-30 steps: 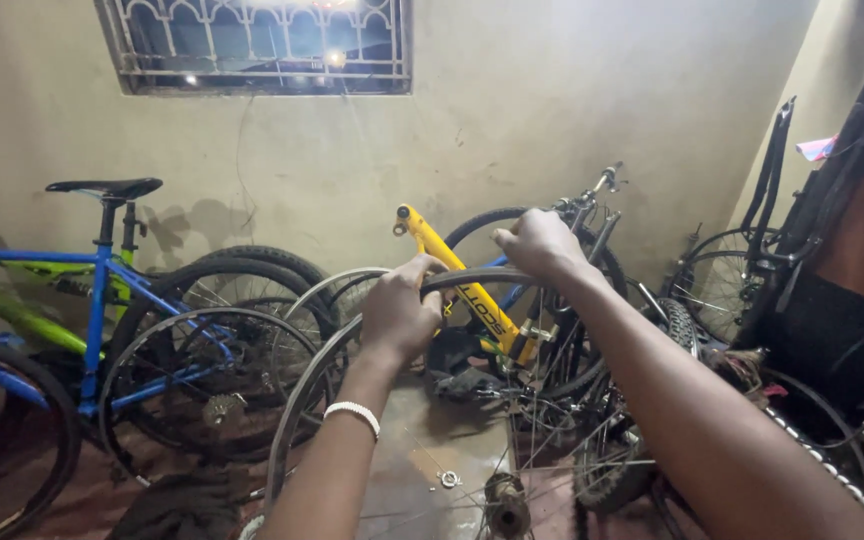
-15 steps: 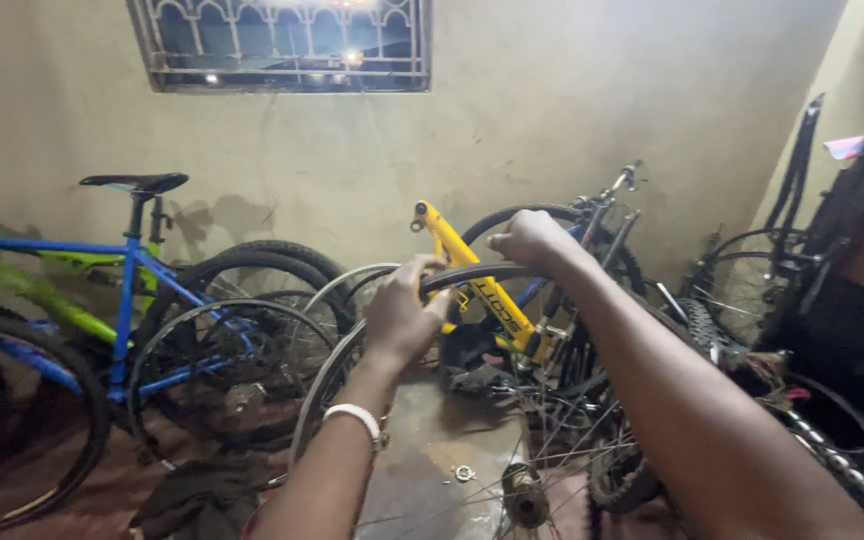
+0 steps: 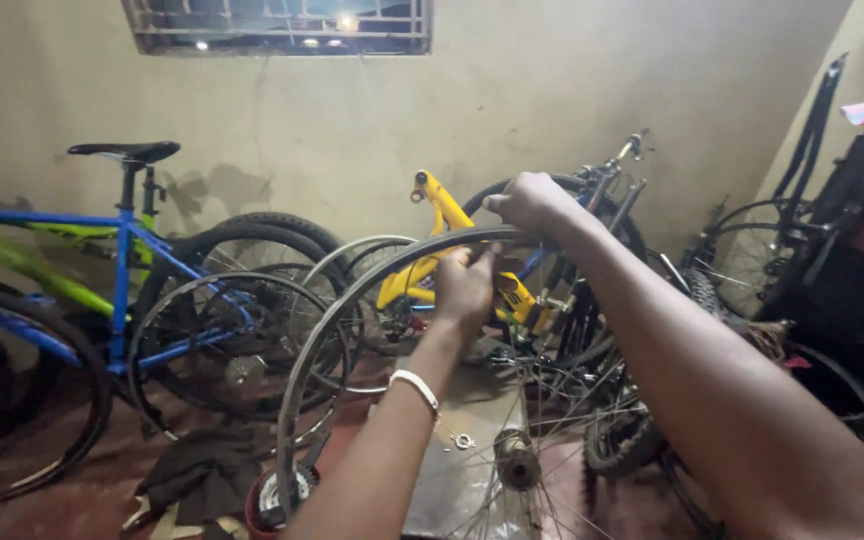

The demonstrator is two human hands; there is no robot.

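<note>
Pale plastered wall (image 3: 572, 90) fills the background, with a barred window (image 3: 277, 25) high up at its top edge. Against that wall, on the left, leans a blue bicycle (image 3: 122, 270) with a black saddle, and a green frame (image 3: 22, 260) sits partly behind it. Black tyres and bare wheels are stacked just beside the blue bicycle's rear. Near the middle, a yellow bicycle frame (image 3: 442, 215) stands tilted among more dark bicycles and handlebars. On the far right a person in dark clothing (image 3: 862, 290) is partly in view.

In the foreground stands a bare silver wheel rim (image 3: 342, 310), upright, its arc rising from the lower left to the top centre; its spokes run down to a hub (image 3: 517, 465) low in the picture. The rim rests in front of a grey metal surface (image 3: 472, 400), on which a small ring-shaped metal part (image 3: 464, 440) lies. A dark cloth (image 3: 202, 475) is crumpled on the reddish floor (image 3: 52, 500) to the lower left.

Left hand (image 3: 467, 285), with a white band at the wrist, is closed around the rim just below its top, fingers curled over the metal. Right hand (image 3: 532, 200) grips the top of the same rim a little further along, knuckles upward, fingers wrapped over the edge. Both hands lie close together, near the yellow frame behind them.
</note>
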